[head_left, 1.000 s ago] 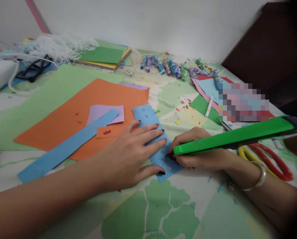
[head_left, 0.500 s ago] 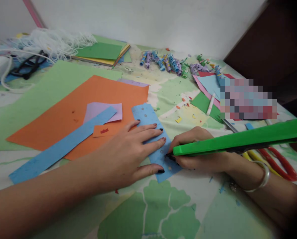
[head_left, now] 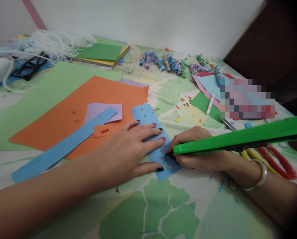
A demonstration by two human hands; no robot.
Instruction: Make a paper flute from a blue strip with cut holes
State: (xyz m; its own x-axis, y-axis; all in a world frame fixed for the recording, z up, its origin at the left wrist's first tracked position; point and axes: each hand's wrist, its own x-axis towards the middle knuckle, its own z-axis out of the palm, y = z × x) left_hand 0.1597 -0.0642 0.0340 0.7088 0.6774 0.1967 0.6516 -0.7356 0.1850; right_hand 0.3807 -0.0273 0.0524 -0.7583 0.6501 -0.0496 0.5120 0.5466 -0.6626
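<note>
My left hand (head_left: 136, 146) lies flat with its fingers spread, pressing on a blue paper strip (head_left: 145, 114) that has small round holes or spots along it. Over the strip's right edge, my right hand (head_left: 198, 146) is closed around a long, flat-sided green tool (head_left: 238, 137) with a dark underside; I cannot make out its exact kind. Its working end by the fingertips is hidden, close to the paper. A longer blue strip (head_left: 64, 144) lies to the left, across a purple paper piece (head_left: 98, 111) and a large orange sheet (head_left: 76, 93).
Scissors with red and yellow handles (head_left: 284, 167) lie beyond my right wrist. Small curled paper rolls (head_left: 173, 63) line the back. White string (head_left: 56, 43), black-handled scissors (head_left: 31, 66) and stacked coloured paper (head_left: 98, 51) sit at back left. A white marker (head_left: 210, 104) rests at right.
Almost nothing differs. The green tool's far end has tilted up very slightly, and both hands keep their places on the blue strip.
</note>
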